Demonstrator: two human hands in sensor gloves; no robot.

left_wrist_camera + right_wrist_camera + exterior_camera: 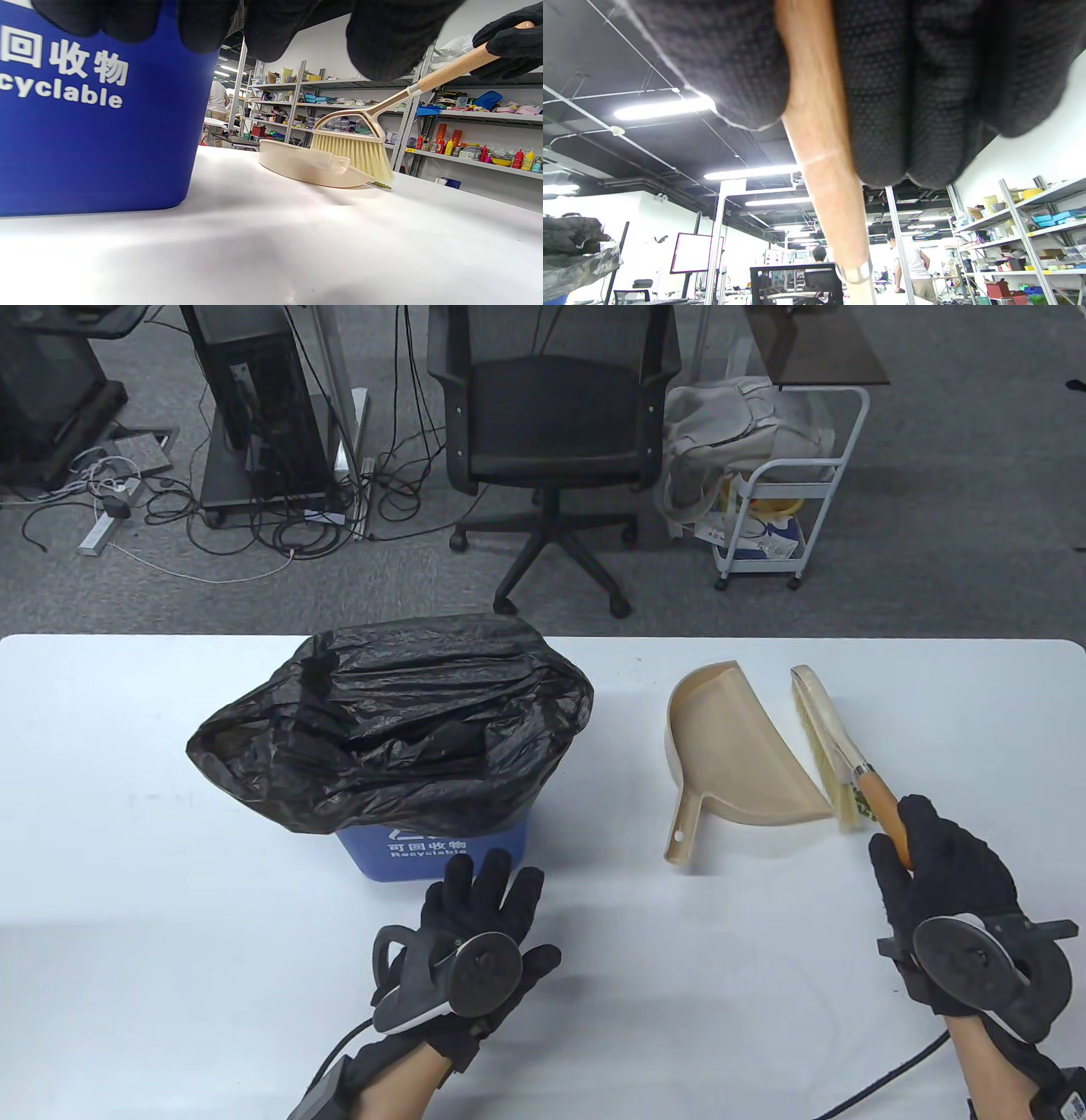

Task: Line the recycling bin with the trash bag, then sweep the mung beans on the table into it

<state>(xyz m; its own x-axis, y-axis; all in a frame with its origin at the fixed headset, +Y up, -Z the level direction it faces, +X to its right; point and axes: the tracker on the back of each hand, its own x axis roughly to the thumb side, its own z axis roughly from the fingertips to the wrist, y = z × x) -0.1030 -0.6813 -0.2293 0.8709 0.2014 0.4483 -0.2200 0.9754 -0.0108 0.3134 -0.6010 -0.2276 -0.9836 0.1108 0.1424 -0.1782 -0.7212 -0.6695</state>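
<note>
Resting near the table's front edge, the left hand (pixel 475 933) lies flat with fingers straight, holding nothing, its fingertips just short of the blue recycling bin (pixel 433 848). To the right, the right hand (pixel 942 882) curls its fingers round the brush's (pixel 827 738) wooden handle. The bristles touch the table (pixel 170 899) against the beige dustpan's (pixel 738 746) right edge, with a few green mung beans (pixel 382 185) at the bristle tips. Beyond the left hand, a black trash bag (pixel 399 721) drapes loosely over the bin's top.
</note>
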